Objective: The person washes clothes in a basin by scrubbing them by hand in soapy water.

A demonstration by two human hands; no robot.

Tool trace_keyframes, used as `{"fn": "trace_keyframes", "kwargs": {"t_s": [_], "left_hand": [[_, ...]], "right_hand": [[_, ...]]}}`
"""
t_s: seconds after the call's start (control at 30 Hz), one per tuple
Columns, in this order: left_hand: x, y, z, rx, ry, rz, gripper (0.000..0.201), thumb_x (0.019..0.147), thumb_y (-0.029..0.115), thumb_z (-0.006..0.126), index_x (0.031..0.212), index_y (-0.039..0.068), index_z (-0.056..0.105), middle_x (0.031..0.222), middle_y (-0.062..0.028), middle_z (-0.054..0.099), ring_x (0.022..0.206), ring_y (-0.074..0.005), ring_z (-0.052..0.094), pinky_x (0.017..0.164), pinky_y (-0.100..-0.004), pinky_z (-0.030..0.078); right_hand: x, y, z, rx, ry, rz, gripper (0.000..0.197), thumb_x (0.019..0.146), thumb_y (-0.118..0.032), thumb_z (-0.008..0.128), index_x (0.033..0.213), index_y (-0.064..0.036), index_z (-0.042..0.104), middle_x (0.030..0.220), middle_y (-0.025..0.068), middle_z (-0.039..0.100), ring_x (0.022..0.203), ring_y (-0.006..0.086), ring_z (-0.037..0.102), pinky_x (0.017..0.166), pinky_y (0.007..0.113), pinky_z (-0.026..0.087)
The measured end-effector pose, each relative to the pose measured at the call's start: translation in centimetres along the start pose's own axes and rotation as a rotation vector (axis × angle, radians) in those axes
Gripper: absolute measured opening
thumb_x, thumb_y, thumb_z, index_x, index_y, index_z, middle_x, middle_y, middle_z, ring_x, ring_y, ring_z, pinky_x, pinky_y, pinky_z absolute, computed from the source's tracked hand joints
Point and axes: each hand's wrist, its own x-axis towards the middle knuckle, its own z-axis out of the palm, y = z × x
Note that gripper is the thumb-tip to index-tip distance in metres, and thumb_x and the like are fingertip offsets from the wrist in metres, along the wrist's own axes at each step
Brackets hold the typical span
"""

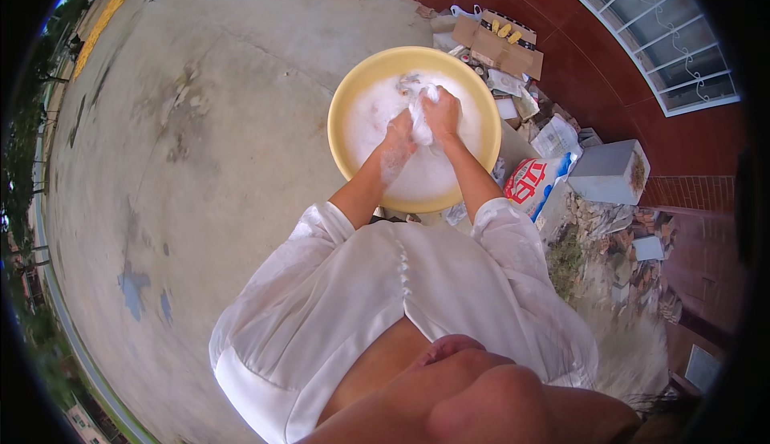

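Observation:
A round yellow basin point(341, 95) full of white suds point(417, 179) sits in front of me. Over the foam, both hands grip a wet white cloth point(420, 125) bunched between them. My left hand point(399, 133) is closed on its left side, with foam along the wrist. On the other side my right hand point(441, 113) is wrapped round the cloth, a little higher. Part of the cloth is hidden by the fingers, and its exact kind cannot be made out. A greyish patch point(409, 81) shows in the suds just beyond the hands.
Right of the basin lie a red, white and blue printed bag point(536, 183), a grey box-shaped block point(609, 173) and rubble point(634, 243). Beyond it stands an open cardboard box point(501, 47) with yellow cobs point(504, 30). A dark red wall point(577, 67) borders the concrete ground point(241, 123).

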Motion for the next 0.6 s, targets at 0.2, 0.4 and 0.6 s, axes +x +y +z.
{"fn": "trace_keyframes", "kwargs": {"t_s": [0.2,0.4,0.6], "left_hand": [[7.1,-5.4,-4.2,-0.350,-0.175,0.104,0.028,0.096,0.028,0.050,0.109,0.006,0.060,0.099,-0.0078,0.065,0.085,-0.0215,0.065,0.070,-0.0353,0.055],[5.8,-2.1,1.6,-0.197,0.063,-0.068,0.028,0.097,0.024,0.047,0.112,0.003,0.059,0.108,-0.0109,0.063,0.091,-0.0256,0.065,0.077,-0.0373,0.055],[9.9,-1.6,-10.5,-0.220,-0.201,0.110,0.028,0.097,0.024,0.050,0.113,0.003,0.059,0.108,-0.0110,0.063,0.090,-0.0241,0.065,0.076,-0.0372,0.056]], "right_hand": [[-4.3,0.5,1.8,0.072,-0.051,-0.327,0.023,0.077,-0.020,0.067,0.090,-0.0009,0.065,0.077,0.0233,0.065,0.074,0.0407,0.064,0.067,0.044,0.050],[3.3,6.1,1.1,0.012,0.085,-0.087,0.022,0.078,-0.019,0.068,0.084,0.0013,0.063,0.076,0.0243,0.064,0.071,0.0399,0.064,0.065,0.043,0.051],[-2.5,0.3,9.7,0.045,0.009,-0.495,0.018,0.082,-0.017,0.064,0.084,0.0005,0.063,0.075,0.0222,0.066,0.070,0.0395,0.065,0.062,0.042,0.050]]}}
